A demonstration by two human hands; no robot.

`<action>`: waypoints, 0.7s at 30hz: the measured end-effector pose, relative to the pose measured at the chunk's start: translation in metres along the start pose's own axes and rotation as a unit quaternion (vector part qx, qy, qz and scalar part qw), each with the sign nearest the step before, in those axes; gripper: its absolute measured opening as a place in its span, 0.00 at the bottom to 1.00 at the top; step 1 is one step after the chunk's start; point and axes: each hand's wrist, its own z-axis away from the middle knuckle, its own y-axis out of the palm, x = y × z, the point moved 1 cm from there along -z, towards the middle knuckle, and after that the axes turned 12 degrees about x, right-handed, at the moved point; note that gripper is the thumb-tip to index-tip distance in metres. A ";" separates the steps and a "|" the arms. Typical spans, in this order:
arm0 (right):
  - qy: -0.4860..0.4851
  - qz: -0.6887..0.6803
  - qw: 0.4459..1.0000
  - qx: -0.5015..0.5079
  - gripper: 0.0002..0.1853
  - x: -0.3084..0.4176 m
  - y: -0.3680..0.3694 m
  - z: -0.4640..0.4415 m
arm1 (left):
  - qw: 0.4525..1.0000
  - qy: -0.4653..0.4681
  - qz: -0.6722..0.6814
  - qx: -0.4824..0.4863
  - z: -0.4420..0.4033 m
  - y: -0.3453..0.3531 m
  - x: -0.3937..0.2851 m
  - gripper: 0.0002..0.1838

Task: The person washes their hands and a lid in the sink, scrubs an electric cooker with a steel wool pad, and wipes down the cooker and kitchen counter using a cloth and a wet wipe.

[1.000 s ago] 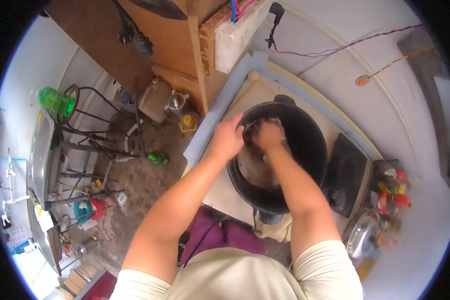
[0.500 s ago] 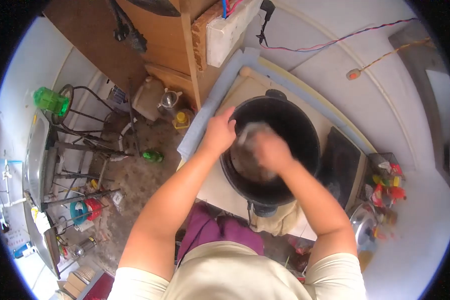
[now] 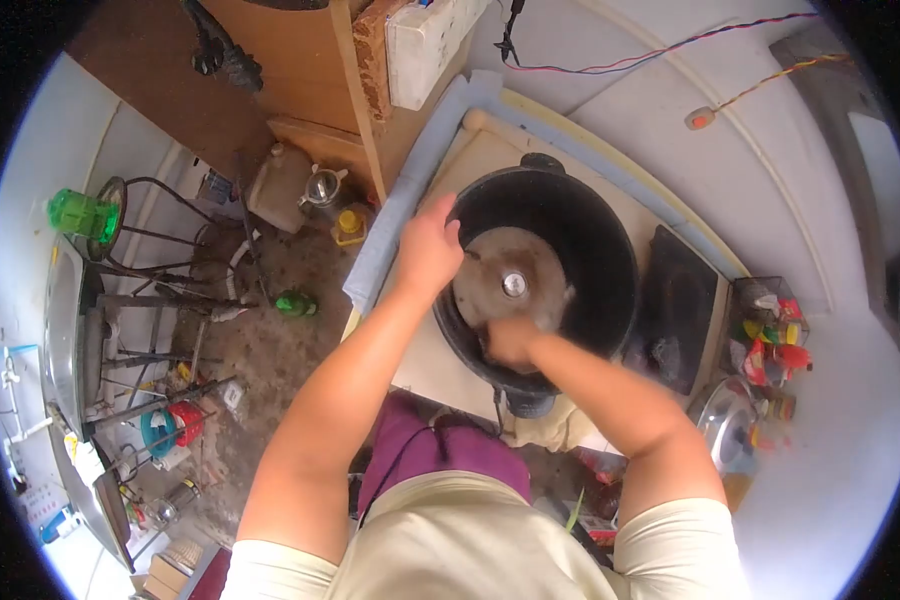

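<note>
A large black rice cooker body (image 3: 600,260) stands on the tabletop, its inside facing up. At its bottom lies a stained grey heating plate (image 3: 510,250) with a shiny round metal button (image 3: 514,284) in the middle. My left hand (image 3: 431,250) is closed on the left rim, thumb toward the inside. Down inside, my right hand (image 3: 513,341) is curled against the near lower part of the plate and wall. Motion blurs it, and whatever is under the fingers is hidden.
A dark flat cooktop (image 3: 675,310) lies right of the cooker. A beige cloth (image 3: 550,428) hangs at the table's near edge. A wire basket (image 3: 770,305) and a silver lid (image 3: 725,420) are at far right. A white power strip (image 3: 430,50) is mounted on the cabinet.
My right hand has moved from the middle of the plate toward the near side, uncovering the metal button. A blurred whitish thing beside it is out of sight. My left hand stays at the rim.
</note>
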 end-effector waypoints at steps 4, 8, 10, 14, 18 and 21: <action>-0.018 -0.174 0.975 -0.135 0.19 -0.002 0.010 -0.005 | 0.999 0.035 -0.016 -0.017 0.000 0.001 0.004 0.18; -0.121 -0.345 0.878 -0.308 0.14 -0.006 -0.025 0.036 | 0.999 0.025 -0.023 0.002 -0.002 0.000 0.006 0.19; -0.117 -0.278 0.857 -0.418 0.14 -0.011 -0.036 0.037 | 0.999 0.037 -0.023 0.004 -0.002 0.000 0.005 0.18; -0.198 -0.193 0.895 -0.349 0.19 0.008 -0.014 -0.015 | 0.999 0.051 -0.008 -0.008 -0.002 0.002 0.010 0.19; -0.181 -0.116 0.963 -0.165 0.21 0.018 0.000 -0.014 | 0.999 0.040 -0.009 0.009 -0.002 -0.001 0.006 0.18; -0.204 -0.224 0.943 -0.139 0.18 -0.007 -0.004 0.010 | 0.999 0.036 0.017 0.010 -0.004 -0.001 0.007 0.18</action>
